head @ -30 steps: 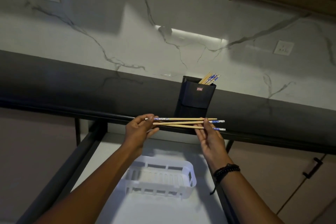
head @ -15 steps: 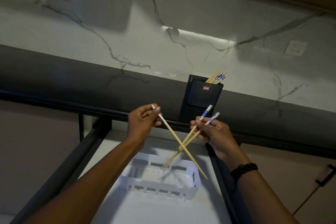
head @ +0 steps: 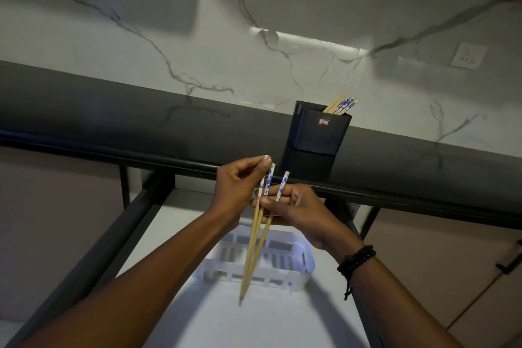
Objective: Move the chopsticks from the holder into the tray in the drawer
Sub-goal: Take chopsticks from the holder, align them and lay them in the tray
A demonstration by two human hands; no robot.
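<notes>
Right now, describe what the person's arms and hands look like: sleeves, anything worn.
Both forearms are bare, with no sleeves in view. The left hand shows no glove or watch. By the right hand, the wrist wears a black beaded bracelet with a short cord dangling from it.

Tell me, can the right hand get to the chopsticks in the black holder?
Probably not right now: the right hand is pinching the held chopsticks. The way looks free, though: the holder stands just beyond it, top open.

Bare forearms, black beaded bracelet (right wrist, cord dangling).
</notes>
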